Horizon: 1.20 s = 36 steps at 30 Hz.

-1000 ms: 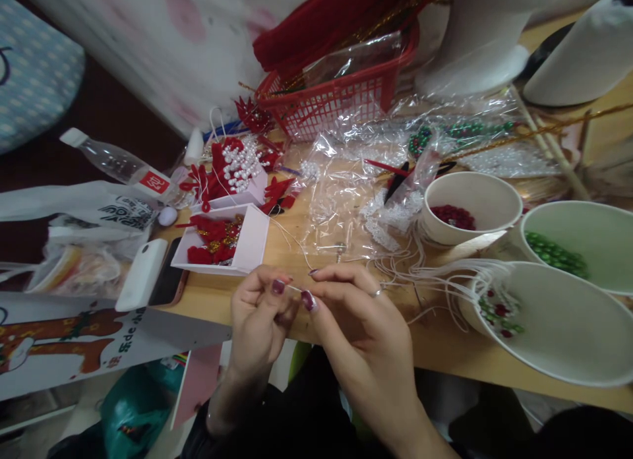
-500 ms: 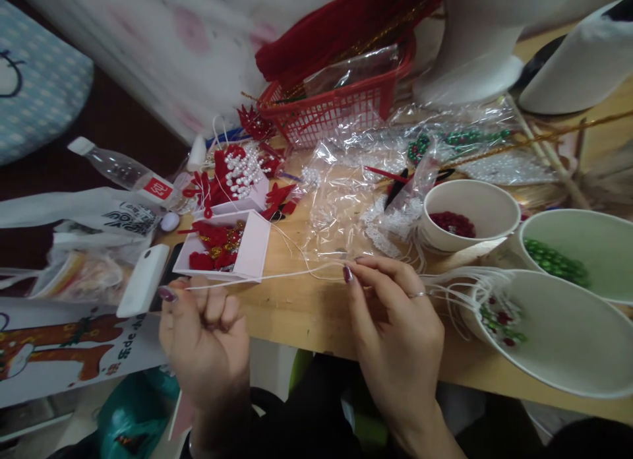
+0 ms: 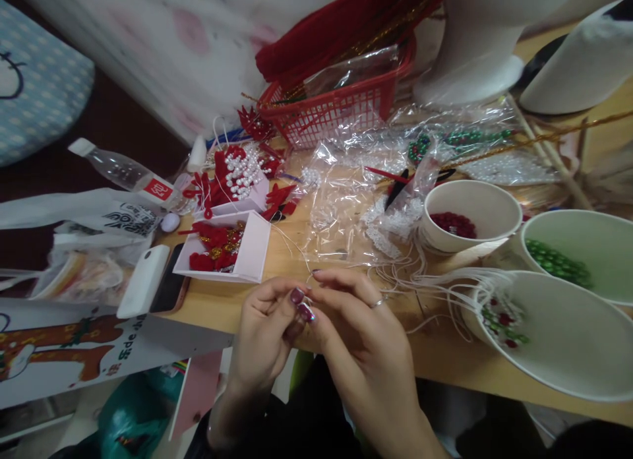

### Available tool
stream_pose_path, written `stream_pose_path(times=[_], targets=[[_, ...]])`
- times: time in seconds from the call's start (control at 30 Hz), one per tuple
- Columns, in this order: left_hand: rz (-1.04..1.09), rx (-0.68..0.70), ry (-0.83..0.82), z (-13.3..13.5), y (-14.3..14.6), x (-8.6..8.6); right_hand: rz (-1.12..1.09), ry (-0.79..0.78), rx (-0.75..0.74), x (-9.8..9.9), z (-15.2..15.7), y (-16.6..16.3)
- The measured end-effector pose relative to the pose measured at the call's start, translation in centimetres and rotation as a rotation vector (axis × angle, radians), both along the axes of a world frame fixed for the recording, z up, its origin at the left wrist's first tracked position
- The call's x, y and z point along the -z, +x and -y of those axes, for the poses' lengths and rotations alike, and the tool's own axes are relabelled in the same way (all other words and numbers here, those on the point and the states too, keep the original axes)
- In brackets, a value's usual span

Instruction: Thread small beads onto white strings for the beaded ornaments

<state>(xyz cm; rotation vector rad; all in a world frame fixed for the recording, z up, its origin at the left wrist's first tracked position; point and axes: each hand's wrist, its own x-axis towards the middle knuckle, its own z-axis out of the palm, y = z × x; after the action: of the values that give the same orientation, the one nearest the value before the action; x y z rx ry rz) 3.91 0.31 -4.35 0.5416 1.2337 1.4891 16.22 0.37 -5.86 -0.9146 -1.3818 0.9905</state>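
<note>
My left hand [image 3: 264, 337] and my right hand [image 3: 363, 343] meet at the table's front edge, fingertips touching. Both are closed in a pinch on a thin white cord [image 3: 309, 272], mostly hidden behind the fingers; one strand runs up past the white box. Right of my hands, a bundle of white cords [image 3: 435, 281] trails across the table into a paper cup [image 3: 573, 340] that holds red, green and white beads. Behind it stand a cup [image 3: 472, 185] of dark red beads and another cup [image 3: 601, 244] of green beads.
A white box [image 3: 254, 248] of red and gold pieces stands left of centre, beside a dark phone [image 3: 168, 281] and a white phone-shaped item [image 3: 143, 281]. Clear plastic bags [image 3: 341, 215] cover the table's middle. Behind are a red basket [image 3: 336, 106] and a plastic bottle [image 3: 123, 172].
My left hand has moved right and my right hand has moved left and slightly down, so they now meet. The cord stretched between them is now gathered at the fingertips.
</note>
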Motion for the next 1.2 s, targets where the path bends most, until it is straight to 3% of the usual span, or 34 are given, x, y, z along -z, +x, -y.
stream_pose_path(times=[0.37, 0.57, 0.8, 1.0, 1.2], targets=[[0.235, 0.185, 0.001, -0.1, -0.2, -0.1, -0.11, -0.048, -0.03, -0.2, -0.1, 0.1], [0.5, 0.043, -0.191, -0.9, 0.0, -0.9, -0.064, -0.021, 0.045, -0.2, -0.3, 0.1], [0.5, 0.072, -0.157, -1.4, 0.1, -0.6, -0.004, 0.039, 0.164, -0.1, -0.4, 0.6], [0.413, 0.091, -0.133, -1.0, 0.0, 0.1, -0.05, 0.049, 0.11, -0.4, -0.2, 0.6], [0.347, 0.15, -0.048, -0.6, 0.6, -0.3, -0.065, 0.05, 0.04, -0.4, -0.2, 0.2]])
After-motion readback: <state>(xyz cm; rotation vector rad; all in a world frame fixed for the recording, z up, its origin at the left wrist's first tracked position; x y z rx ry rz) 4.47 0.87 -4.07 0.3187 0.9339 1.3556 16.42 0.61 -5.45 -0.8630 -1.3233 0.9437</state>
